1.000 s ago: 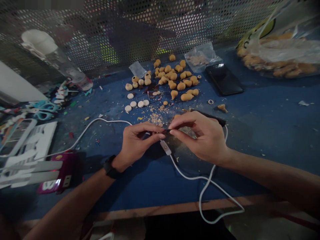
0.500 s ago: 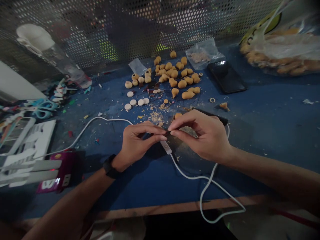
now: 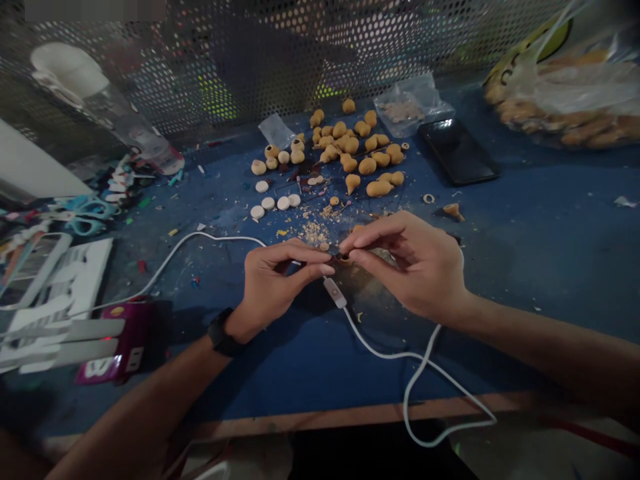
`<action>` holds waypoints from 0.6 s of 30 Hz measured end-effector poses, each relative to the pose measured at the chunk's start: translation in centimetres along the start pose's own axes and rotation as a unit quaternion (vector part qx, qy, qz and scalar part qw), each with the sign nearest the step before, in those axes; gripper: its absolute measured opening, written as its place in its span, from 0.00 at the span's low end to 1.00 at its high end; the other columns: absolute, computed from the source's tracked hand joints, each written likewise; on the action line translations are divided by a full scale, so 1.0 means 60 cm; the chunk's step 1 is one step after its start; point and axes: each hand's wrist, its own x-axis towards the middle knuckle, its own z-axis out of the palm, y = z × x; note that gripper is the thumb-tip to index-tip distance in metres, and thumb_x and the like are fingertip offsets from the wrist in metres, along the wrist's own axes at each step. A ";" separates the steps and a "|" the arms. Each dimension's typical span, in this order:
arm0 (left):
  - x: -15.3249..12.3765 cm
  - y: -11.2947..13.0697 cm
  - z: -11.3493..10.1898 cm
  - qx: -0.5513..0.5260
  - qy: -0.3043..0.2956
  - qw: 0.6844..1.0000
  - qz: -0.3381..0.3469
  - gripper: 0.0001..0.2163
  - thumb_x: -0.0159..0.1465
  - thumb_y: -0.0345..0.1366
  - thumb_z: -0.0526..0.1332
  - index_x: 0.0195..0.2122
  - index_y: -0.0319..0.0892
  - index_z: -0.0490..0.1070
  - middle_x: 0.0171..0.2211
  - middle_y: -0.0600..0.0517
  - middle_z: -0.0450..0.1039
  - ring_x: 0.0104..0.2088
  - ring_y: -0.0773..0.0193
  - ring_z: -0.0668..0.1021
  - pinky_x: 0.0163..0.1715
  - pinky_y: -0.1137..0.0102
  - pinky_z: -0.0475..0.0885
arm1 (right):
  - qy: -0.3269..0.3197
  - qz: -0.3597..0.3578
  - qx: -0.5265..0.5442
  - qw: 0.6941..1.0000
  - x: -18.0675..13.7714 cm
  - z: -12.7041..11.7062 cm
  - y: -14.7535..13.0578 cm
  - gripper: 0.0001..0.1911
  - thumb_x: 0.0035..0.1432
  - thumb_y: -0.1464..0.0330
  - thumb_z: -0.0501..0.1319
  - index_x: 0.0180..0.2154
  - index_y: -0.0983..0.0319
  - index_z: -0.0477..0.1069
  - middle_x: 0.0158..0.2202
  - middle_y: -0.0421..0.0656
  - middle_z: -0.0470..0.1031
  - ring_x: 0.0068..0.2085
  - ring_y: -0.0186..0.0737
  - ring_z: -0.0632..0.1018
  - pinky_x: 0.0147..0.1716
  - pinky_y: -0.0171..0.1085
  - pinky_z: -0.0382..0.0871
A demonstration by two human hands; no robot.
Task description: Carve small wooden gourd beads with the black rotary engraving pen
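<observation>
My left hand (image 3: 280, 283) and my right hand (image 3: 410, 267) meet at the fingertips above a blue work mat (image 3: 540, 267). My left fingers pinch a thin white cable (image 3: 300, 263) just above its white inline switch (image 3: 334, 292), with a small dark tip showing at the fingertips. My right fingertips hold a small tan piece (image 3: 344, 259) against that tip, and the fingers hide most of it. Several tan gourd-shaped beads (image 3: 367, 167) and several flat pale discs (image 3: 270, 203) lie beyond my hands, with a scatter of tan dust (image 3: 314, 233) nearest.
A black phone (image 3: 457, 151) and a plastic bag of tan pieces (image 3: 565, 100) lie at the back right. Perforated metal mesh (image 3: 200, 60) stands behind the mat. Scissors (image 3: 85, 217), a purple packet (image 3: 123, 343) and white card strips (image 3: 60, 340) lie left. A wooden edge (image 3: 320, 420) borders the front.
My right hand has lifted a little and its fingers have spread, showing the small tan piece at the fingertips. The whole scene has shifted slightly in view as my head moved.
</observation>
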 end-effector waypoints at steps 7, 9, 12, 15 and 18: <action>0.001 -0.005 -0.001 -0.021 0.001 1.000 0.015 0.15 0.60 0.53 0.89 0.33 0.50 0.93 0.31 0.48 0.91 0.31 0.57 0.89 0.33 0.66 0.83 | -0.002 -0.063 -0.062 0.996 0.002 -0.003 -0.006 0.08 0.75 0.74 0.71 0.46 0.53 0.82 0.43 0.38 0.92 0.44 0.41 0.93 0.45 0.38 0.91; 0.000 -0.010 -0.001 -0.026 0.004 0.999 0.026 0.14 0.60 0.51 0.89 0.33 0.50 0.93 0.31 0.48 0.91 0.31 0.58 0.89 0.33 0.66 0.83 | -0.007 -0.091 -0.093 0.991 0.001 -0.006 -0.008 0.10 0.75 0.76 0.71 0.46 0.53 0.81 0.44 0.37 0.93 0.44 0.40 0.94 0.44 0.35 0.91; -0.001 -0.015 -0.001 -0.027 0.006 0.998 0.047 0.12 0.61 0.49 0.89 0.33 0.51 0.93 0.31 0.49 0.91 0.31 0.58 0.89 0.34 0.65 0.83 | -0.014 -0.109 -0.122 0.986 -0.003 -0.007 -0.010 0.11 0.75 0.76 0.70 0.47 0.52 0.80 0.45 0.37 0.93 0.44 0.39 0.94 0.41 0.34 0.90; -0.001 -0.018 0.000 -0.024 0.004 0.997 0.067 0.11 0.62 0.48 0.89 0.34 0.52 0.93 0.31 0.49 0.91 0.31 0.57 0.90 0.35 0.64 0.84 | -0.015 -0.114 -0.133 0.984 -0.007 -0.007 -0.011 0.11 0.76 0.76 0.70 0.47 0.52 0.80 0.45 0.37 0.93 0.44 0.39 0.94 0.42 0.33 0.90; -0.001 -0.018 0.000 -0.027 -0.001 0.996 0.081 0.09 0.63 0.47 0.88 0.34 0.53 0.93 0.31 0.50 0.92 0.31 0.58 0.90 0.36 0.65 0.84 | -0.021 -0.119 -0.132 0.984 -0.009 -0.007 -0.011 0.11 0.75 0.77 0.70 0.47 0.53 0.80 0.45 0.37 0.93 0.44 0.39 0.94 0.43 0.33 0.90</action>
